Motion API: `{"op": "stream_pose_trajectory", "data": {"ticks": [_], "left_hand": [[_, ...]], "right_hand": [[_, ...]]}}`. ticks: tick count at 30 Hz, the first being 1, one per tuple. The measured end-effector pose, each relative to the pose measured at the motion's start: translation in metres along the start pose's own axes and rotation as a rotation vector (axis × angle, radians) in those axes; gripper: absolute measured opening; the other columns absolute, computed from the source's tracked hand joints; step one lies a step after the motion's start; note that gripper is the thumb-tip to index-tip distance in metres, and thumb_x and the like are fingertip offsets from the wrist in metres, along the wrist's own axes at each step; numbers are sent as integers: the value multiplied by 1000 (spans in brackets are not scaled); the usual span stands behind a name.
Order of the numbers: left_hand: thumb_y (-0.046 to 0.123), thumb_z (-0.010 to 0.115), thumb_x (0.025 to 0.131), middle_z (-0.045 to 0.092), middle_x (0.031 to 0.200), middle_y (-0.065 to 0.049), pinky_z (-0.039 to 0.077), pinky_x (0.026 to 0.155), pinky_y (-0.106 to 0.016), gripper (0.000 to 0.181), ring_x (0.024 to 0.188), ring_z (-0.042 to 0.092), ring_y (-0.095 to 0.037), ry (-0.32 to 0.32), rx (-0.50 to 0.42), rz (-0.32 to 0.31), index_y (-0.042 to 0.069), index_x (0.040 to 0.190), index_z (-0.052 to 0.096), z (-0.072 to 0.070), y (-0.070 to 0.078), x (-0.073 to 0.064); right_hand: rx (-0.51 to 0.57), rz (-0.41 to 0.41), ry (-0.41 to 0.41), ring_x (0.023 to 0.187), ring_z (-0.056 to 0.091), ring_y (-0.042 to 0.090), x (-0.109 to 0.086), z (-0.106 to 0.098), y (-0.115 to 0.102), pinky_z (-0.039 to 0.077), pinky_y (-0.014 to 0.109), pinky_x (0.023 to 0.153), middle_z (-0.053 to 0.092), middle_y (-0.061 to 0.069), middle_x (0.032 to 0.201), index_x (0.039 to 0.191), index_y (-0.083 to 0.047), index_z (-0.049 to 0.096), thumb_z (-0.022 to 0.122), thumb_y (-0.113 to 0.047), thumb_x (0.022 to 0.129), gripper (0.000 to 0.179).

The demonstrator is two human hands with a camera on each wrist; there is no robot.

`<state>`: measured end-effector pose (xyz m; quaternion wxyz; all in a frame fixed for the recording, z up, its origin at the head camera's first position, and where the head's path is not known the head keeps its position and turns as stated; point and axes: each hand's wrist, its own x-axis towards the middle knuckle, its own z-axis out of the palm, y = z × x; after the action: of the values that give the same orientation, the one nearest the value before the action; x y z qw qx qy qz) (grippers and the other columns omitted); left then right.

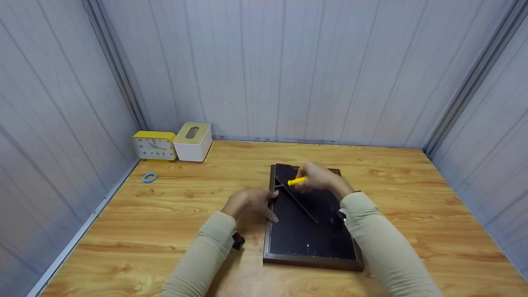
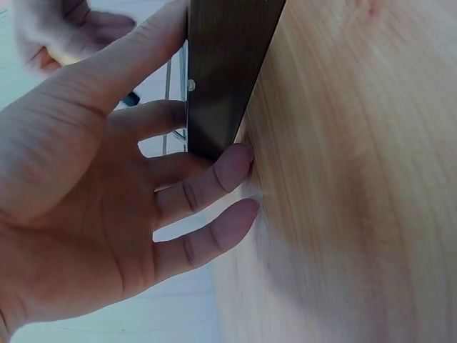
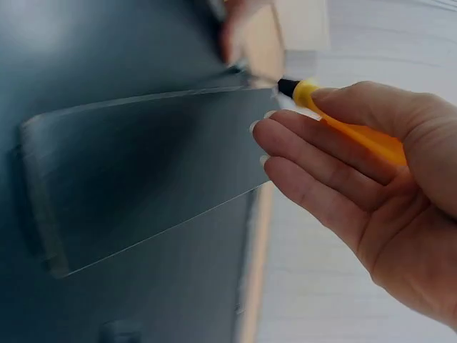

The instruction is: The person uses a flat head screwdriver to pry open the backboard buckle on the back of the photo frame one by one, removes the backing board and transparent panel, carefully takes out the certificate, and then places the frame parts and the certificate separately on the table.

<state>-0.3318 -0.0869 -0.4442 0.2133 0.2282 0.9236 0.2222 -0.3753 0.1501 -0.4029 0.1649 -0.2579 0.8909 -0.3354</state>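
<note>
A dark picture frame (image 1: 313, 260) lies with its black backing up on the wooden table. From the backing a flat black easel stand (image 3: 157, 179) slants up. My right hand (image 1: 317, 177) grips a screwdriver (image 1: 297, 181) by its yellow handle, with thumb and fingers around it. The shaft reaches left to the frame's left rim, near my left fingertips; its exact contact is too small to tell. My left hand (image 2: 86, 193) holds the frame's left rim (image 2: 221, 78), thumb and some fingertips at the backing side, other fingers bent along the outer side.
A yellow clock (image 1: 155, 146) and a white tissue box (image 1: 193, 142) with a wood-toned lid stand together at the back left. A blue ring (image 1: 149, 177) lies in front of the clock. Pale panelled walls (image 1: 264, 70) enclose the table on three sides.
</note>
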Motion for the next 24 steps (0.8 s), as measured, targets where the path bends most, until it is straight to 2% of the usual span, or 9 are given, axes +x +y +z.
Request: {"op": "stream_pose_trajectory", "data": {"ticks": [3,6,9,13,16,19,21,24], "left_hand": [[50,87,71,40,155,-7,34,113,-39,102,140,39,-22,6,-32,-14,16,154,38,0,-1,0],[47,88,71,39,156,-5,33,113,-37,101,140,37,-20,7,-68,0,15,153,38,0,-2,2],[44,88,73,36,156,-4,36,111,-34,100,138,38,-16,4,-84,32,12,153,37,0,-3,4],[40,87,77,33,158,-2,36,109,-29,98,141,31,-13,-18,-96,75,8,153,35,3,-5,6],[42,85,78,32,158,-2,37,107,-27,98,140,31,-11,-35,-80,88,9,154,34,4,-7,7],[45,84,78,32,158,-2,41,98,-26,98,124,47,-13,-35,-53,87,11,155,33,5,-9,6],[45,85,78,32,158,-3,42,95,-26,98,117,49,-13,-27,-55,83,12,155,33,5,-10,5],[44,85,77,33,158,-6,42,92,-26,98,109,50,-15,-15,-71,82,12,154,34,4,-12,4]], "right_hand": [[1,16,27,77,72,29,-6,5,12,60,36,67,72,9,85,93,1,72,75,-4,88,7],[51,7,51,80,72,31,-16,4,23,60,38,68,71,11,88,94,1,69,73,-5,90,9],[153,-23,79,85,72,35,-33,-2,37,60,42,73,71,18,94,98,6,63,70,-4,93,12],[236,-86,162,88,71,38,-64,-8,67,60,44,75,69,24,98,105,12,60,66,-2,96,18],[229,-92,238,76,68,31,-88,-11,93,59,38,65,66,19,89,112,13,62,61,-5,100,22],[216,-36,283,59,52,17,-109,-13,110,46,27,51,57,10,74,119,9,64,58,-17,103,31],[209,1,274,58,45,13,-118,-15,117,39,24,50,59,7,77,126,6,64,62,-25,101,40],[189,6,222,63,46,13,-128,-15,125,40,22,54,67,10,93,139,3,56,74,-28,92,59]]}}
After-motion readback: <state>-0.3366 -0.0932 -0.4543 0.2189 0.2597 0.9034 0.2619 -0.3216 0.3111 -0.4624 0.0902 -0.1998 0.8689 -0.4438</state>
